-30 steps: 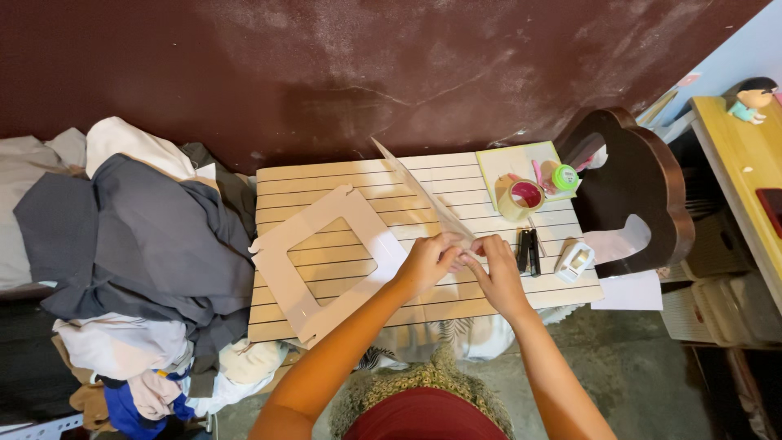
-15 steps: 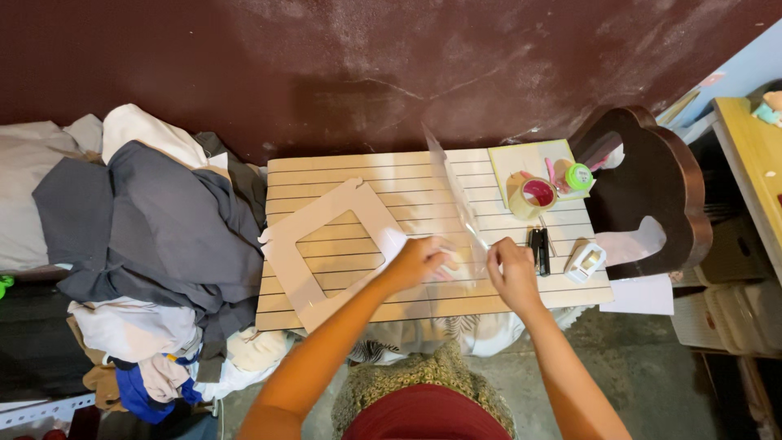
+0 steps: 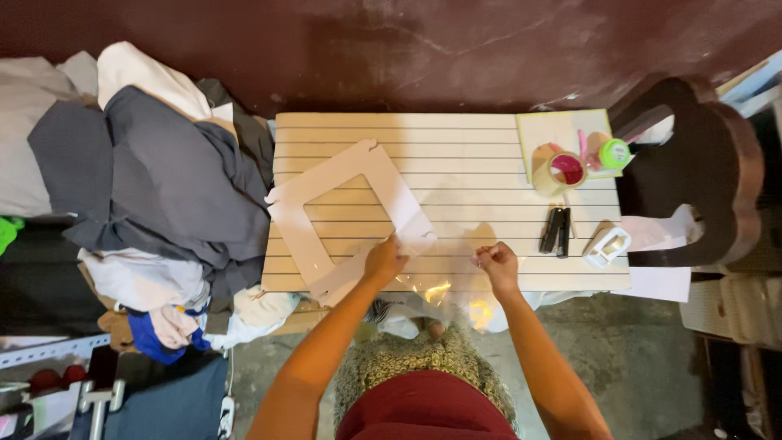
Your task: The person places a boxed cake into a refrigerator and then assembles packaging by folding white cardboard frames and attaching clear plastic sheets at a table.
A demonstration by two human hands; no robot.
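Note:
A pale cardboard frame [image 3: 342,216] with a square hole lies at an angle on the left half of a slatted wooden table [image 3: 456,147]. My left hand [image 3: 384,259] rests at the frame's near right corner and pinches one edge of a clear plastic sheet [image 3: 440,285]. My right hand [image 3: 497,265] is closed on the sheet's other edge, near the table's front edge. The sheet is almost invisible. Only glints show it, stretched low between my hands and hanging over the table's front edge.
At the table's right end lie a pale green pad [image 3: 544,130], a tape roll [image 3: 558,171], a green-capped bottle [image 3: 613,153], a black tool [image 3: 556,230] and a white dispenser [image 3: 607,246]. A dark wooden chair [image 3: 709,171] stands to the right. To the left is a clothes pile [image 3: 147,187].
The clear sheet, which stood tilted up over the table, has come down low between my hands. Both hands have drawn back to the table's front edge and spread apart.

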